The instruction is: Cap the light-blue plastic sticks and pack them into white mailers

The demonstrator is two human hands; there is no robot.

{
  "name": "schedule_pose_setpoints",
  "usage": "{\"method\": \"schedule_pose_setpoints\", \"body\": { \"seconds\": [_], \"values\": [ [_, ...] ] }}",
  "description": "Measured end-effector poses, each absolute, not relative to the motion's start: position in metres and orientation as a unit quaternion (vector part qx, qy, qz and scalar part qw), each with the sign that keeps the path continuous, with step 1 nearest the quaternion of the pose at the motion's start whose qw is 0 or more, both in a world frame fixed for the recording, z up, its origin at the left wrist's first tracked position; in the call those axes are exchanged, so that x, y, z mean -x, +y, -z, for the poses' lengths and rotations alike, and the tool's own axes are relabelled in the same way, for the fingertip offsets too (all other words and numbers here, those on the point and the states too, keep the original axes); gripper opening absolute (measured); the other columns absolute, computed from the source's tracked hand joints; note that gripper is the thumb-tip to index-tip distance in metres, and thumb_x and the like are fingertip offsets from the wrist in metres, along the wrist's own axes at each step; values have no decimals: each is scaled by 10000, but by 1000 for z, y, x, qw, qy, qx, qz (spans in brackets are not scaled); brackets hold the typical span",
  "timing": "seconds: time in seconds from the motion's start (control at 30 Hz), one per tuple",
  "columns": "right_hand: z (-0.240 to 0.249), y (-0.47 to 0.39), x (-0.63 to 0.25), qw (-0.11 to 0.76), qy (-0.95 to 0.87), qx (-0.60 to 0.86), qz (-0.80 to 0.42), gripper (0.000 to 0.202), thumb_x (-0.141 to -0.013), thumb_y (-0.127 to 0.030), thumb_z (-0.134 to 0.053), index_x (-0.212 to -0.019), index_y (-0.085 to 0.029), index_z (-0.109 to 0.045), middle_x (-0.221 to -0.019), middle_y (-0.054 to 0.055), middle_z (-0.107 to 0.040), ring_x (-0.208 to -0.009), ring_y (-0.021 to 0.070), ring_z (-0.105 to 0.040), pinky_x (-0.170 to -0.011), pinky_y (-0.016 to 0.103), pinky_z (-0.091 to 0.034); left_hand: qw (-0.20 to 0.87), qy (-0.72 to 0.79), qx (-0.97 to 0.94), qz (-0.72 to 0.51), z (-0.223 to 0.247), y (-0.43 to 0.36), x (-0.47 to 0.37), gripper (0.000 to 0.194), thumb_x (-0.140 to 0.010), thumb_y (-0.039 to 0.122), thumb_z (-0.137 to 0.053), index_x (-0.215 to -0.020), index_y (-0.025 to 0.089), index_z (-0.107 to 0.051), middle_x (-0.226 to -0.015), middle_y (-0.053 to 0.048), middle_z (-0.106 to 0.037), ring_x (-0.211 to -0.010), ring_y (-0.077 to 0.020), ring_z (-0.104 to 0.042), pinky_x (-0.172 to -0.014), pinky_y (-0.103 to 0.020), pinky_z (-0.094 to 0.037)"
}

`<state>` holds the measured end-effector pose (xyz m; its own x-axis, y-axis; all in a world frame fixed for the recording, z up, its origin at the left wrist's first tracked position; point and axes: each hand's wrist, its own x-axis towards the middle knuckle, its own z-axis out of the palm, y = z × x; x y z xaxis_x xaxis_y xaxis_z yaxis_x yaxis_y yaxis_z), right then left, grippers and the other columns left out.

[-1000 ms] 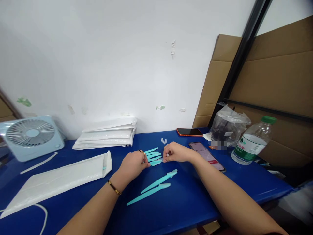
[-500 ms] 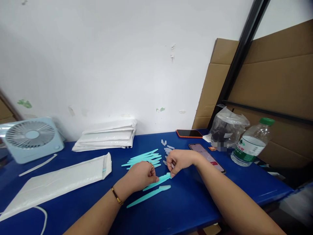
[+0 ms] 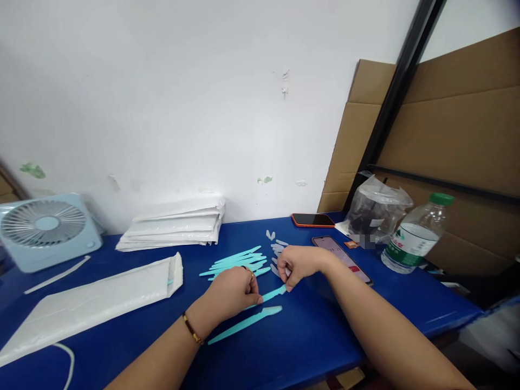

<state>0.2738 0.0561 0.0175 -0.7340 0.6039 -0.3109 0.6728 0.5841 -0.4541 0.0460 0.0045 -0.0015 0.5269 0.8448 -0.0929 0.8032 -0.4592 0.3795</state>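
My left hand [image 3: 232, 292], with a ring and a bracelet, is closed on the handle of a teal eyebrow razor [image 3: 273, 294]. The thumb and fingers of my right hand [image 3: 298, 265] pinch that razor's blade end. Whether a clear cap is between those fingers is hidden. Just in front lies another teal eyebrow razor [image 3: 246, 325], its tip covered by a pale cap [image 3: 272, 310]. Behind my left hand is a loose pile of teal eyebrow razors [image 3: 238, 261]. Several small translucent caps [image 3: 280, 242] are scattered behind my right hand, which partly covers them.
On the left are a white padded mailer [image 3: 105, 295], a stack of mailers [image 3: 174, 225] and a light blue fan [image 3: 51, 230]. To the right, one phone [image 3: 345, 260] lies near my forearm, another phone [image 3: 312, 220] by the wall. A water bottle [image 3: 416, 238] stands beside a bagged cup [image 3: 376, 211].
My right hand has shifted slightly at the razor's blade end, and the razor has tilted a little. My left hand keeps its hold. The whole view has moved slightly.
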Motion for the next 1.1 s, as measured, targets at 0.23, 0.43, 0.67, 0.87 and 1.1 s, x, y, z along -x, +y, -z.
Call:
{"method": "schedule_pose_setpoints", "body": {
  "seconds": [0.23, 0.43, 0.67, 0.87, 1.1],
  "values": [
    [-16, 65, -286, 2, 870, -407, 279, 258, -645, -372, -670, -757, -140, -679, -646, 0, -609, -556, 94, -487, -483, 193, -316, 151, 535, -830, -46, -8, 19, -27, 182, -709, 388, -572, -666, 222, -632, -706, 3, -636, -613, -137, -541, -514, -240, -289],
    [-25, 64, -291, -93, 852, -457, 237, 271, -627, -392, -679, -728, -140, -693, -616, 0, -602, -535, 88, -476, -470, 187, -311, 181, 517, -835, -46, -22, 1, -29, 382, -560, 554, -663, -796, 255, -651, -796, 12, -635, -680, -156, -559, -515, -235, -310],
    [-26, 42, -264, -47, 855, -342, 386, 368, -630, -411, -690, -894, -155, -677, -642, -4, -612, -552, 93, -547, -496, 166, -386, 201, 500, -841, -49, -12, -9, -42, 147, -701, 360, -567, -679, 231, -635, -669, 30, -619, -585, -116, -515, -497, -231, -288],
    [-15, 50, -268, -85, 816, -363, 441, 310, -665, -402, -661, -805, -125, -662, -621, 15, -622, -511, 105, -581, -488, 184, -433, 263, 512, -813, -84, -10, 7, -29, 197, -737, 371, -510, -708, 205, -613, -624, 20, -617, -560, -118, -528, -502, -223, -327],
    [-6, 79, -296, -171, 819, -470, 282, 235, -751, -313, -566, -837, -132, -689, -718, 47, -667, -557, 118, -588, -548, 215, -443, 164, 507, -837, -125, -10, 12, -29, 473, -657, 582, -580, -977, 236, -624, -1022, -37, -618, -895, -213, -570, -705, -272, -420]
  ]
}}
